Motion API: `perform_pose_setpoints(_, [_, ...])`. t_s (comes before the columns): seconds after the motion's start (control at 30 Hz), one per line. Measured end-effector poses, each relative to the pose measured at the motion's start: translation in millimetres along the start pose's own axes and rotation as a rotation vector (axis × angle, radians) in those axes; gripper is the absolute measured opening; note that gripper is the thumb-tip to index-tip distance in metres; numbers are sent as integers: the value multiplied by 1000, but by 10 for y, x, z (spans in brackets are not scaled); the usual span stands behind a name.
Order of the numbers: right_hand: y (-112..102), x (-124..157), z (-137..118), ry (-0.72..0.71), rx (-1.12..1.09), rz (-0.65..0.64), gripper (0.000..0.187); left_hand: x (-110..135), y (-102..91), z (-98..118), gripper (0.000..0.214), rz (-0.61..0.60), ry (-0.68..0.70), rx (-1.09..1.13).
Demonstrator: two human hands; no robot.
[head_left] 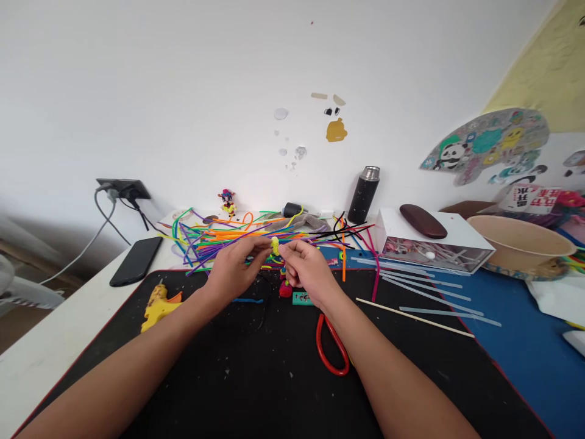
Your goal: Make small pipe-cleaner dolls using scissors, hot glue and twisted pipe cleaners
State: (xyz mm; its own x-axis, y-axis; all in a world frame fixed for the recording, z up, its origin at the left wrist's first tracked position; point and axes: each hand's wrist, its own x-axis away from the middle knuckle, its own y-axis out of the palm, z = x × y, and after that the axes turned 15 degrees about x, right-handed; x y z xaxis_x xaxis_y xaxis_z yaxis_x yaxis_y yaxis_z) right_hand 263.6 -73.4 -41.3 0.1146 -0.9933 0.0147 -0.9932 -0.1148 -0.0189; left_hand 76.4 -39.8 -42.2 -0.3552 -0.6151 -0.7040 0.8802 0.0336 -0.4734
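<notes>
A small yellow piece, fuzzy and bunched like coiled pipe cleaner [275, 246], is held up between my two hands. My left hand [234, 268] closes thumb and fingertips on its left side. On its right side, my right hand [305, 268] pinches with thumb and forefinger, the other fingers curled in. Just below them, a small red and pink item [286, 289] is partly hidden by the right hand. A teal box [300, 298] with dark print lies under the right wrist. Scissors with red handles [333, 347] lie beside the right forearm, their blades hidden.
Many loose coloured pipe cleaners [219, 235] spread along the wall. A yellow glue gun [159, 306] and phone [136, 261] lie left. Right are glue sticks [434, 292], a wooden stick [414, 316], a white box [393, 228], a bowl [521, 235] and a black flask [364, 196].
</notes>
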Motion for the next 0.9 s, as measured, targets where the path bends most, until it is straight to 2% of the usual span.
perform_pose_setpoints(0.2, [8, -14, 19, 7, 25, 9, 43, -10, 4, 11, 14, -28, 22, -34])
perform_pose_setpoints(0.43, [5, -8, 11, 10, 34, 6, 42, -19, -21, -26, 18, -98, -124, 69])
perform_pose_setpoints(0.63, [-5, -11, 13, 21, 43, 4, 44, -35, -60, -41, 17, -116, -153, 53])
perform_pose_setpoints(0.77, [-6, -16, 7, 18, 37, -6, 45, -79, -90, -17, 17, -108, -207, 159])
perform_pose_setpoints(0.9, [-1, -2, -11, 14, 17, -39, 45, -139, -147, -1, 33, -158, -232, 302])
